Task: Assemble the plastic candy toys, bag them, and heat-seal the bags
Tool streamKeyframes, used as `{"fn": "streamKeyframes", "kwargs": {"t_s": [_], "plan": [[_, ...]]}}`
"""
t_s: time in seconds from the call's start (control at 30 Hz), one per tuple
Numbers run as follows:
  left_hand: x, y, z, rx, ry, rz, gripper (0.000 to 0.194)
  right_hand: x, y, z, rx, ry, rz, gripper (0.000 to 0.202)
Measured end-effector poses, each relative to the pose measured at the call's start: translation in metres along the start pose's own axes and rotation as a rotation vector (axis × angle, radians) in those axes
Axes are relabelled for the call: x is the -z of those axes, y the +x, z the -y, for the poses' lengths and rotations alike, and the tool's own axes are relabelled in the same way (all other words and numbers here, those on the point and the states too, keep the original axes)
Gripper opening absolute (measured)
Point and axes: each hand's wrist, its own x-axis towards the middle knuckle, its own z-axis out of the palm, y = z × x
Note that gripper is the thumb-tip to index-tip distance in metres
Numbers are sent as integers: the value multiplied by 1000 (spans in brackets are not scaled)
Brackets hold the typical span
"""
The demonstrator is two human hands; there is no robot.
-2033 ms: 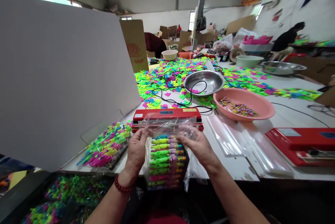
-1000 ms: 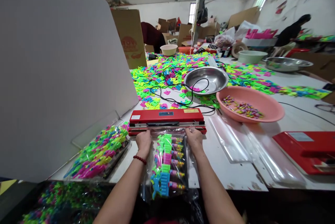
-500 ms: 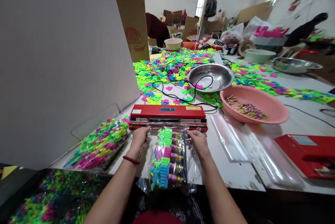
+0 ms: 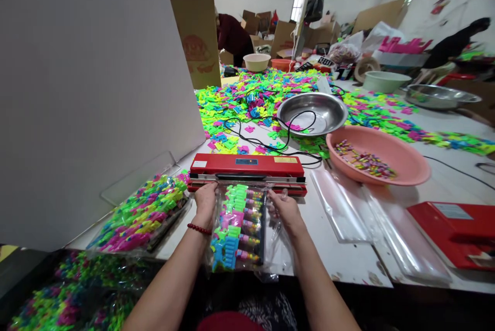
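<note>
A clear plastic bag (image 4: 276,248) filled with a row of green, pink and blue plastic pieces and small multicoloured sticks lies in front of me at the table's near edge. My left hand (image 4: 205,200) is closed on its upper left corner, a red bead bracelet on the wrist. On the upper right corner my right hand (image 4: 284,206) pinches the film. The bag's top edge meets the front of a red heat sealer (image 4: 247,166), whose long bar lies across the table just beyond both hands.
Filled bags (image 4: 141,212) are stacked at left beside a tall white panel (image 4: 96,88). Flat empty bags (image 4: 340,212), a pink basin (image 4: 410,166) and another red sealer (image 4: 452,228) lie at right. Behind are a steel bowl (image 4: 328,114), black cord and scattered plastic pieces. A person (image 4: 234,34) bends over at the back.
The filled bag has shifted slightly left and toward the sealer, with both hands still gripping its upper corners. The person at the back shows more from behind the carton.
</note>
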Motion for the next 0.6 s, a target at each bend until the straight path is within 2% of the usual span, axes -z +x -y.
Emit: {"fn": "streamKeyframes", "kwargs": {"t_s": [0.17,0.33,0.5,0.6], "plan": [[-8,-12,-3,123,-187,-4,19,-14,12,0,4,109,-32,53],[-11,-15,-2,199,-326,-23,8,-14,14,-1,2,131,-33,60],[-8,-15,2,187,-358,36,8,3,3,-4,-1,-155,-88,71],[2,-15,3,124,-289,49,11,18,-10,3,133,-404,-111,60]]}}
